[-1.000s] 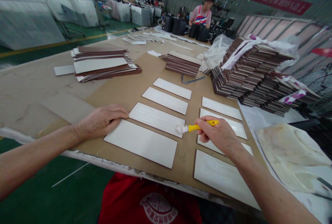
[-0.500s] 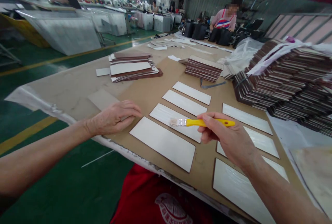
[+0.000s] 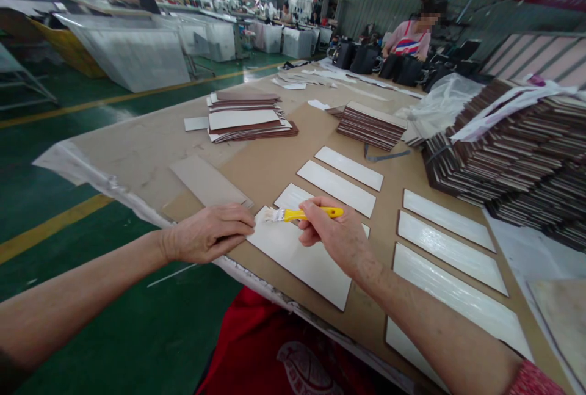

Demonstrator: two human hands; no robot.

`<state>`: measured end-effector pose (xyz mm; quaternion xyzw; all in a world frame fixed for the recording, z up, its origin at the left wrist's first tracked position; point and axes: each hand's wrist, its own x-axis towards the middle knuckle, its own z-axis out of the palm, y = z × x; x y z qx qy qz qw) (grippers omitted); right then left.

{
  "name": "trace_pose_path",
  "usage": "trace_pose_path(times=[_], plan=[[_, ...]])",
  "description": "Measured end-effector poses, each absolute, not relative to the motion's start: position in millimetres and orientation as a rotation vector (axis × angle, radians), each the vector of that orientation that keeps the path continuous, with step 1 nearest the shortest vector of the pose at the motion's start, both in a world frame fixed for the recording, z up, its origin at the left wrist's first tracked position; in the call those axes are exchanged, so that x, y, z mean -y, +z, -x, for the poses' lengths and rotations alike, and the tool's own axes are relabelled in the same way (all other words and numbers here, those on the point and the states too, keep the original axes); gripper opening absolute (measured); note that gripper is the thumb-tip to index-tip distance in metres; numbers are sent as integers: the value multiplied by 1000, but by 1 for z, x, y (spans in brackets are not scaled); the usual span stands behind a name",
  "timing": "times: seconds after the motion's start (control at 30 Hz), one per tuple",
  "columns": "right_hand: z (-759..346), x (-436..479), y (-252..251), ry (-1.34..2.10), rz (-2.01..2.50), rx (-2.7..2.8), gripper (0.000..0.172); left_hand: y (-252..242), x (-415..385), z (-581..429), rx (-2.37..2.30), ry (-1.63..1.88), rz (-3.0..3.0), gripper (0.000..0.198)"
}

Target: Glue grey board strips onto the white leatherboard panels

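Observation:
My right hand (image 3: pixel 336 233) grips a yellow-handled brush (image 3: pixel 293 215). Its pale bristles are over the left end of the nearest white panel (image 3: pixel 304 257), close to my left hand (image 3: pixel 213 233). The left fingers are bent together at that panel's left corner; whether they pinch anything is hidden. Behind this panel lie more white panels, one partly covered by the brush and my right hand. To the right, a second row of white panels (image 3: pixel 458 257) has wet-looking, shiny streaks.
Brown-edged panels are stacked at the table's back left (image 3: pixel 247 119), back middle (image 3: pixel 370 126) and, much higher, at the right (image 3: pixel 508 138). A grey strip (image 3: pixel 389 155) lies near the middle stack. A person (image 3: pixel 409 38) works at the far end.
My right hand has moved the brush leftward and nearer, from above the second panel to the nearest panel's left end. My left hand has shifted down to that panel's corner. The view has shifted slightly.

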<state>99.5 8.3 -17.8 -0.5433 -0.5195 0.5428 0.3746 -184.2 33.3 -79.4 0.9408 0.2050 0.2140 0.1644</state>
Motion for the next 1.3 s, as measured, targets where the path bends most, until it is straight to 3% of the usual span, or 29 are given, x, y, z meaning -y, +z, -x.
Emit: trace_pose_path(times=[0.23,0.7,1.3], plan=[[-87,-10,-33,1375,1483,1341,20,-83,-32,185,-597,623,-2646,22],[-143,17,-7,1261,1835,1518,22,-87,-33,185,-584,673,-2608,22],[-221,75,9,1091,1948,1487,33,-87,-32,186,-594,619,-2651,19]])
